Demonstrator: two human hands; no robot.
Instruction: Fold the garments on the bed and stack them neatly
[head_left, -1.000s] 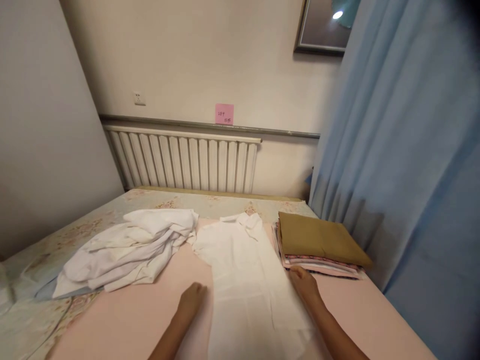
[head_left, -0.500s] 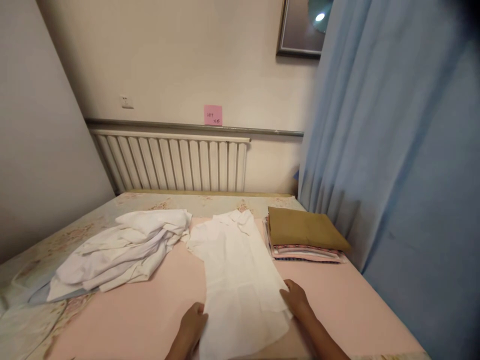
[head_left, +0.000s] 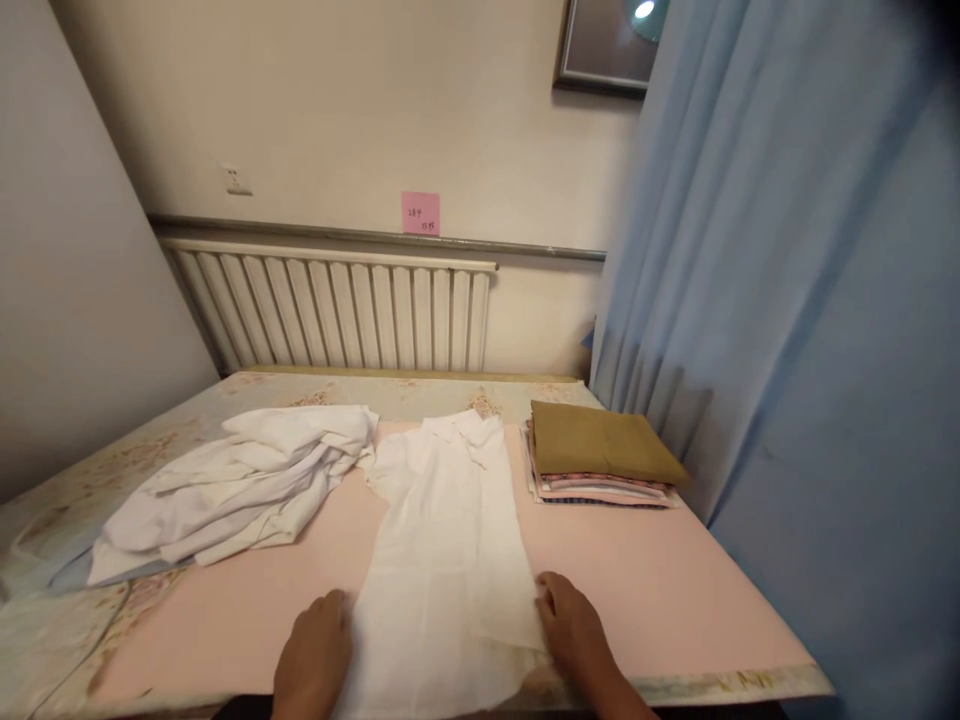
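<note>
A white collared shirt (head_left: 442,560) lies front up on the pink cloth, its collar toward the wall and its lower end hanging near the front edge. At its lower left edge is my left hand (head_left: 313,655), closed on the fabric, with the fingertips partly hidden. My right hand (head_left: 574,630) pinches the lower right edge, thumb and fingers curled together there. Small wrinkles run across the shirt's body, and a few folds show by the collar.
Left of the shirt lies a crumpled pile of white clothes (head_left: 240,490). A stack of folded clothes, topped by a mustard-brown piece (head_left: 604,443), sits at right. The blue curtain (head_left: 825,350) borders the right side; a radiator (head_left: 337,310) stands behind the bed.
The shirt's lower part has shifted left and spread straighter. My left hand has moved left with its edge, and my right hand slightly left and down. The view tilts slightly downward.
</note>
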